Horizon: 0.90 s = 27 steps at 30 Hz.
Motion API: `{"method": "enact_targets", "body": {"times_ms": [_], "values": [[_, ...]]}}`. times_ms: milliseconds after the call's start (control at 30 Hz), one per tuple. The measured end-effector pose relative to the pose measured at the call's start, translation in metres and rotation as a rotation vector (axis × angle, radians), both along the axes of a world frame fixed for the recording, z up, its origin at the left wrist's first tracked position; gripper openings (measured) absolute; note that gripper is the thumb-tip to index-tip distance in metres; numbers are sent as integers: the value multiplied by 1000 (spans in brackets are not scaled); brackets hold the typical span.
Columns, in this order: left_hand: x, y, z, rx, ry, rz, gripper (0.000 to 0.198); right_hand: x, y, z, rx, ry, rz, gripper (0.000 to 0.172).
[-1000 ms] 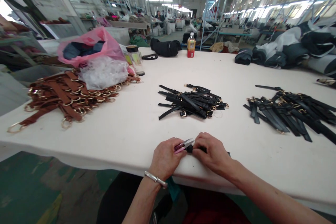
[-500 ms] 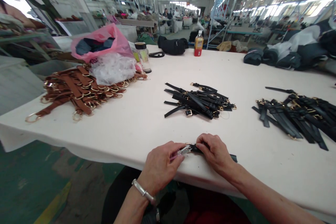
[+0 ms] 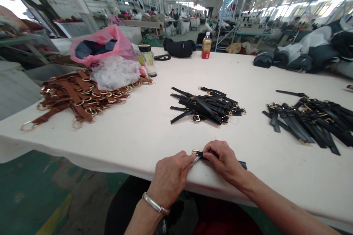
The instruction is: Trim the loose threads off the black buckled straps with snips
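Note:
A short black buckle strap lies at the table's front edge, its gold buckle pointing left. My right hand is closed, pinching the strap just right of the buckle and hiding its middle part. Against the buckle rest the fingertips of my left hand, closed round a pair of thread snips. Only a bit of their metal blade shows; the handle is covered by my fingers. Beyond my hands sits a pile of black buckle straps.
Another heap of black straps lies right. Brown straps with metal rings are piled left, beside a pink bag and clear plastic. A jar, a drink bottle and a black pouch stand farther back.
My left fingers have closed in over the snips and moved onto the buckle, so the pink handle and most of the blades are now hidden. My right hand keeps its pinch.

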<state>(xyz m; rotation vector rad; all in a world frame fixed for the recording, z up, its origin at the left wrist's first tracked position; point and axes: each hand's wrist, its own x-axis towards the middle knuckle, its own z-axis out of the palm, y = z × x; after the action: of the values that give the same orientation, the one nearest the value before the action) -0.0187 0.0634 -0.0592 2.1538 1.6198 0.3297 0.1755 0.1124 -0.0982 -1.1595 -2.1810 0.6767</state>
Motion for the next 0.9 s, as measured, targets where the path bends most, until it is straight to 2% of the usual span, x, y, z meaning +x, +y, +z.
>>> {"method": "enact_targets", "body": {"times_ms": [233,367,433,500,567,600,633,700,800,900], "values": [[2,0,-4,2,-22,16,26,0,-1,3,-20,72,54,20],[2,0,-7,-6,-63,45,26,12,-11,25,-146,172,38,22],[1,-1,-8,-6,-85,59,25,26,-21,44,-286,149,120,20],[0,-2,-9,-5,-107,69,25,43,-32,62,-418,45,283,19],[0,-2,-9,-5,-128,81,25,57,-40,73,-488,-79,429,22],[0,-3,-9,-5,-138,88,25,62,-43,75,-501,-124,456,22],[0,-3,-9,-5,-147,94,26,65,-44,74,-492,-147,433,21],[0,-3,-9,-8,-164,101,27,62,-43,66,-401,-138,276,20],[1,-3,-8,-11,-184,108,30,44,-33,44,-131,-125,45,24],[1,-3,-8,-12,-197,119,31,24,-20,25,88,-212,4,20]]}}
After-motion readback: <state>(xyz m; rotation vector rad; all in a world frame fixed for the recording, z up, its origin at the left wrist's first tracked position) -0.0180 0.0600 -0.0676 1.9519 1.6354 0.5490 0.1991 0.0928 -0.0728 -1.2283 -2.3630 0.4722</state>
